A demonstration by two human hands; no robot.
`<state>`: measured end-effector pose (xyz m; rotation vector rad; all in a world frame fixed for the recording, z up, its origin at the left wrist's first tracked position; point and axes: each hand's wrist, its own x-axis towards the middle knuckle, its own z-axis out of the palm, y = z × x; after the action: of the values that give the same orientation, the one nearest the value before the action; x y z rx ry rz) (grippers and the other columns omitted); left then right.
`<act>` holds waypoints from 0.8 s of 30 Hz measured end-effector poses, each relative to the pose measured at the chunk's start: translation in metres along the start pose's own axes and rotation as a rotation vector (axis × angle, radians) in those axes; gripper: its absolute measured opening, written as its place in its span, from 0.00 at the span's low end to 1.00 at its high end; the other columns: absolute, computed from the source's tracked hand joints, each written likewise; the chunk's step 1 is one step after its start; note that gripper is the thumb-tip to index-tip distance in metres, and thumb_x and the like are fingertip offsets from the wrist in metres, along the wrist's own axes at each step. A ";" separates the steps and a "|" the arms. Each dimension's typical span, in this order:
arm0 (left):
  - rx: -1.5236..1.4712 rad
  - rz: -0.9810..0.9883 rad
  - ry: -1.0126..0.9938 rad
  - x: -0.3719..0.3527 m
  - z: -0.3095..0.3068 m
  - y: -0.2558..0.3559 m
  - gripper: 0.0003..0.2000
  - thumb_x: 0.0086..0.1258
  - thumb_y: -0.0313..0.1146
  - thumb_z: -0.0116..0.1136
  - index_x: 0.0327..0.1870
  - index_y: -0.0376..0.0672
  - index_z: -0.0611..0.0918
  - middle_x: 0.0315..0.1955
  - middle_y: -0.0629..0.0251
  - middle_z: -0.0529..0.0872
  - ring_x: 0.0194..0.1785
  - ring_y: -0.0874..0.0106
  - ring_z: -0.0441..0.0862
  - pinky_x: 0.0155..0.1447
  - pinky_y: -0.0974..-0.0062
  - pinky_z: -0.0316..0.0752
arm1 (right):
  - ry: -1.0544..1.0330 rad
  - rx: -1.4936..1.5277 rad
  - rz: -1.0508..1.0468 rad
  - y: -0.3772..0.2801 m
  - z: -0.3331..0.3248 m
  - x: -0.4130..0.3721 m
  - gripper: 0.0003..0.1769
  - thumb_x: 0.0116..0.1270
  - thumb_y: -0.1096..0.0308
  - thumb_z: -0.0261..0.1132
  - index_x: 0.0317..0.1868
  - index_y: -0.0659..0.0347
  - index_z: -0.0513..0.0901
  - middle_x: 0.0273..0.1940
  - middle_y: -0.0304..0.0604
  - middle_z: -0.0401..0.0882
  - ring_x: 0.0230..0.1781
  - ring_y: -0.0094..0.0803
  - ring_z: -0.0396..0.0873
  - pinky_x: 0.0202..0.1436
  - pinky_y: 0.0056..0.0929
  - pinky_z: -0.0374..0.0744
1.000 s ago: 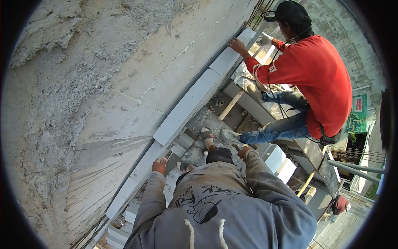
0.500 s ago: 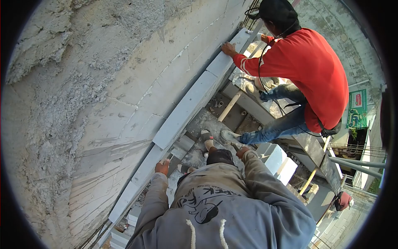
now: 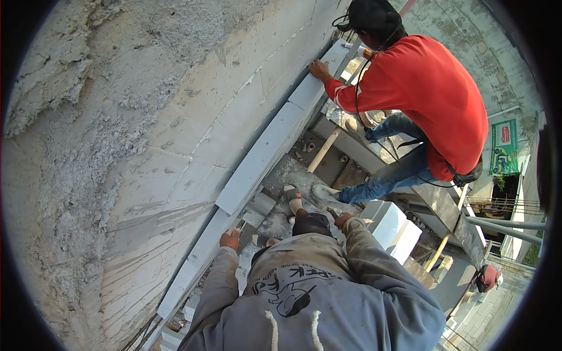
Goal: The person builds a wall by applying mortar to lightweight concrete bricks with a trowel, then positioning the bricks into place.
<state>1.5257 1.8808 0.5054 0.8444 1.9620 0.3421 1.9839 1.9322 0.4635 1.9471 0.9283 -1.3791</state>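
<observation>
My left hand (image 3: pixel 230 238) is closed beside the edge of a row of pale grey wall blocks (image 3: pixel 257 158). A small thin shape sticks up from its fingers, too small to name. Near my right knee, my right hand (image 3: pixel 342 220) is closed around a dark, slim handle-like thing whose kind I cannot make out. The block row runs along the tall block wall (image 3: pixel 234 111), with a narrow dark gap between them. Farther along it, a co-worker in a red top (image 3: pixel 430 99) leans in with a hand (image 3: pixel 320 70) on the top of a block.
White blocks (image 3: pixel 383 225) are stacked to my right on the scaffold. Wooden poles (image 3: pixel 324 150) and boards (image 3: pixel 433 205) frame the platform. Rough mortar (image 3: pixel 111 134) covers the wall at left. Another person (image 3: pixel 487 278) is lower down at right, below a green banner (image 3: pixel 504 147).
The co-worker's head and upper body have shifted slightly left, and their hand has slid a little along the block. My hands have barely moved; the view has shifted slightly.
</observation>
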 end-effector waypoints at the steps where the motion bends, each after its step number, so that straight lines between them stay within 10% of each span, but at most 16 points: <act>1: 0.007 -0.016 -0.015 0.003 0.002 -0.005 0.19 0.63 0.43 0.57 0.46 0.37 0.82 0.28 0.57 0.85 0.32 0.67 0.81 0.38 0.69 0.73 | 0.058 -0.024 -0.022 0.004 0.004 0.003 0.21 0.56 0.60 0.58 0.47 0.65 0.77 0.44 0.52 0.77 0.44 0.41 0.75 0.46 0.34 0.74; 4: 0.016 0.013 -0.031 0.020 0.005 -0.003 0.19 0.63 0.43 0.57 0.47 0.37 0.82 0.34 0.53 0.86 0.38 0.63 0.83 0.43 0.69 0.74 | 0.197 -0.036 -0.062 0.005 0.005 0.007 0.16 0.55 0.61 0.60 0.34 0.67 0.84 0.28 0.49 0.83 0.26 0.37 0.82 0.32 0.36 0.79; 24: 0.083 0.043 -0.080 0.045 0.015 0.057 0.20 0.63 0.45 0.56 0.48 0.38 0.82 0.42 0.51 0.85 0.48 0.57 0.82 0.53 0.66 0.74 | 0.185 0.006 -0.080 0.018 -0.003 0.022 0.15 0.55 0.62 0.61 0.32 0.67 0.83 0.26 0.46 0.82 0.23 0.35 0.80 0.28 0.35 0.78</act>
<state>1.5481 1.9516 0.4994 0.9406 1.8963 0.2495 2.0051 1.9288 0.4445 2.0892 1.0992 -1.2625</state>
